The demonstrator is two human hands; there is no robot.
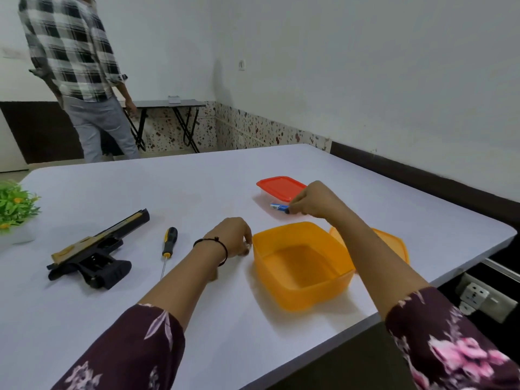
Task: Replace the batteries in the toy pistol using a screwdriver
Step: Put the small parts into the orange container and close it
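The right hand (pixel 312 201) pinches a battery (pixel 278 206) beside the red box (pixel 281 187), likely fresh stock for the pistol (pixel 92 249) lying left by the screwdriver (pixel 169 241). The left hand (pixel 233 235) curls beside the tub (pixel 301 296); its grip I cannot tell.

toy pistol (pixel 92 250): 1
screwdriver (pixel 169 243): 1
battery (pixel 278 206): 1 you can count, more unclear
orange tub (pixel 301 294): 1
orange lid (pixel 394 243): 1
red-lid box (pixel 281 188): 1
small white item (pixel 247 246): 1
plant (pixel 15 204): 1
your hands: 2, left hand (pixel 233 237), right hand (pixel 312 201)
other person (pixel 78 66): 1
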